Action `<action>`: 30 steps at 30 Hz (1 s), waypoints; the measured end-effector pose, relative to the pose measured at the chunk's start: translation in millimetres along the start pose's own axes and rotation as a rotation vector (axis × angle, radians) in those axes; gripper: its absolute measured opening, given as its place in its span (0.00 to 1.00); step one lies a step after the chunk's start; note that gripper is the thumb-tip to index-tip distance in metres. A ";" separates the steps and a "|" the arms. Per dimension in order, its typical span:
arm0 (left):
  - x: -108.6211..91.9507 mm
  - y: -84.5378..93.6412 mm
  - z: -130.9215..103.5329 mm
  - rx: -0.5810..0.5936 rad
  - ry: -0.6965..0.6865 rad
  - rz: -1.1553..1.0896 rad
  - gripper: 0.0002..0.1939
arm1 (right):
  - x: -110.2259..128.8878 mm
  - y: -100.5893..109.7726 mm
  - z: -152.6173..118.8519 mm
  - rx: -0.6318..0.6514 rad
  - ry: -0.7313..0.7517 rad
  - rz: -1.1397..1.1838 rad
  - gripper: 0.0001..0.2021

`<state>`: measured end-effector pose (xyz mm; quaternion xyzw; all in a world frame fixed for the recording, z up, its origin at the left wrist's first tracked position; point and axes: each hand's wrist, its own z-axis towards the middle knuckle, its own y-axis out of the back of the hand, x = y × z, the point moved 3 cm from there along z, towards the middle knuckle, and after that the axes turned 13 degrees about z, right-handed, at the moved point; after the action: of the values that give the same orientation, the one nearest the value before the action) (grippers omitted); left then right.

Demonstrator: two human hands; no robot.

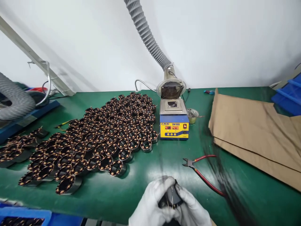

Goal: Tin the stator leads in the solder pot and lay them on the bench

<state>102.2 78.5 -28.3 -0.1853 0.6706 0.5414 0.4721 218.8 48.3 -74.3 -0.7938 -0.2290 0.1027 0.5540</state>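
Both my hands wear white gloves and meet at the bottom middle of the view, close to the table's front edge. Between them is a motor stator (172,195), a dark ring with thin copper wire ends sticking out. My left hand (152,201) wraps round its left side, while the fingers of my right hand (194,204) press on its right side. The lower part of the stator is hidden by the gloves. Red-handled cutting pliers (203,171) lie with their jaws apart to the right of my hands.
Many similar stators (105,138) stand packed over the left of the green table (150,169). Behind my hands is a yellow-and-blue solder pot (174,127), under a fume extractor (171,89). A small metal cup (192,116) stands beside it; brown cardboard (254,128) covers the right. A blue crate (25,213) sits front left.
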 end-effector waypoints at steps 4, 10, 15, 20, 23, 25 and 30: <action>4.4 9.0 17.2 -0.055 0.162 -0.223 0.07 | -0.4 -2.0 2.7 0.106 -0.009 -0.026 0.12; 16.1 2.7 20.8 -0.141 0.451 -0.551 0.13 | -0.9 2.7 4.8 0.078 -0.040 0.025 0.19; 1.3 -13.4 23.9 -0.137 0.498 -0.429 0.08 | -3.8 6.2 5.9 0.038 0.030 0.047 0.11; 17.6 -8.5 28.2 -0.420 0.587 -0.812 0.10 | -2.4 -2.1 3.1 0.083 -0.005 -0.011 0.15; 27.5 2.9 22.1 -0.423 0.543 -0.772 0.14 | -0.6 -7.0 2.8 0.086 -0.090 0.048 0.19; 26.5 1.0 16.1 -0.170 0.433 -0.562 0.25 | 1.5 -8.5 3.3 0.063 -0.101 0.117 0.20; 19.3 -15.6 7.9 0.075 0.277 -0.375 0.41 | 2.1 -3.0 3.7 0.048 -0.113 0.215 0.14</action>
<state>108.1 85.3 -52.7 -0.3618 0.7024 0.3882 0.4744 218.4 53.3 -72.7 -0.7931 -0.1710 0.2115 0.5449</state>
